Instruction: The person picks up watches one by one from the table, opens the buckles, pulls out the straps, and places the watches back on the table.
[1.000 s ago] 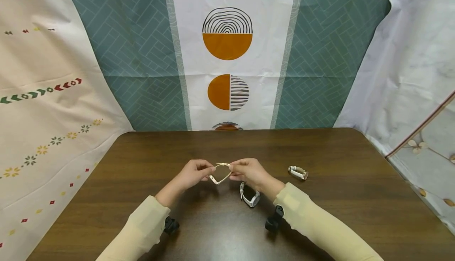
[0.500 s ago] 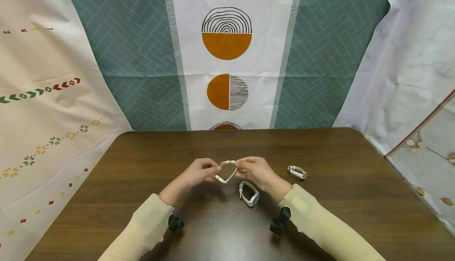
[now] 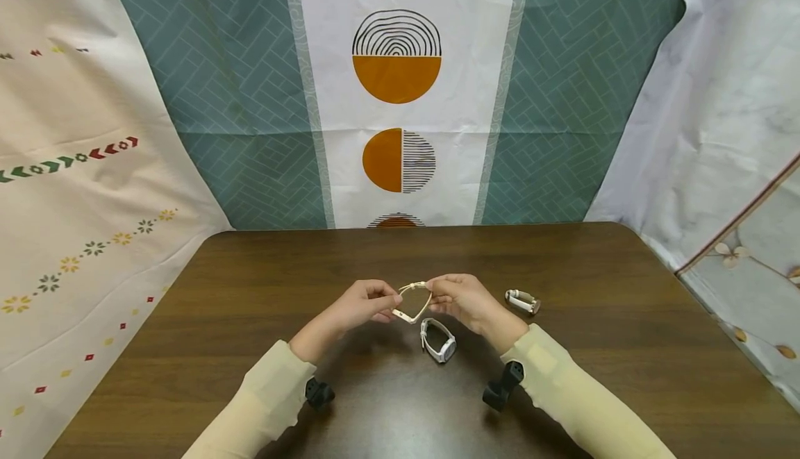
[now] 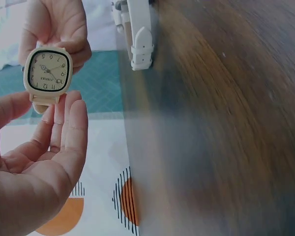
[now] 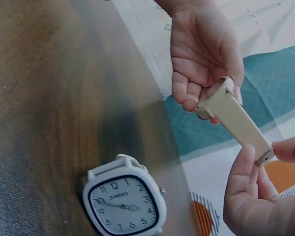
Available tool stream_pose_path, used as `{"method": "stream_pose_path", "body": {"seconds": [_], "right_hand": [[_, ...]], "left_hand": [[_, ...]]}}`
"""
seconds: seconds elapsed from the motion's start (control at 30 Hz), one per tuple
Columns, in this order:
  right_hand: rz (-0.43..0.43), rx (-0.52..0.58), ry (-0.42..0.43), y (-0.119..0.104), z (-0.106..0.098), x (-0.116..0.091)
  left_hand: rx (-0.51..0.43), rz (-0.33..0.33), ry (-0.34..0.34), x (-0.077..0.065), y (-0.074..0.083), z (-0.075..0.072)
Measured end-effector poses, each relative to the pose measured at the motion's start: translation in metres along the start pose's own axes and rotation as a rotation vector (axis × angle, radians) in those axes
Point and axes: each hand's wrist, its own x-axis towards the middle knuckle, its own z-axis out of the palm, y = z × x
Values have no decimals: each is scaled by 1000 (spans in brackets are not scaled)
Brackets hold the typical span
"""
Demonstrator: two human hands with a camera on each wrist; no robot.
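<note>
A cream wristwatch [image 3: 405, 317] with a squarish dial hangs as a loop above the table, held between both hands. My left hand [image 3: 369, 301] pinches it at the case, and the dial [image 4: 48, 70] faces the left wrist camera. With thumb and fingertips my right hand [image 3: 459, 301] pinches the strap [image 5: 240, 120] near its metal fitting. Below the hands, a white wristwatch [image 3: 446, 351] lies on the table with its strap looped; its numbered dial [image 5: 124, 204] shows large in the right wrist view.
A second white-strapped watch [image 3: 523, 302], with a gold-toned case, lies right of my right hand. All of this is over a dark brown wooden table [image 3: 262, 264]. Patterned cloths [image 3: 400, 105] hang behind the table and on both sides.
Both hands have shifted to the right, carrying the cream wristwatch with them, so it now hangs closer to the white wristwatch. Both watches on the table stay where they were.
</note>
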Motion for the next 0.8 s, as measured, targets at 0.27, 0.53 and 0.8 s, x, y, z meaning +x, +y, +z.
{"method": "stream_pose_path", "body": {"seconds": [0.27,0.53,0.8], "right_hand": [[3,-8,-2,-7,-7,-1],[-6,-38,-2,-9,-13,3],[-10,-65,-15,-9,-19,6]], "left_hand": [[-27,14,37,6,3,7],[-57,6,36,9,3,10],[-63,-11,8,15,1,11]]}}
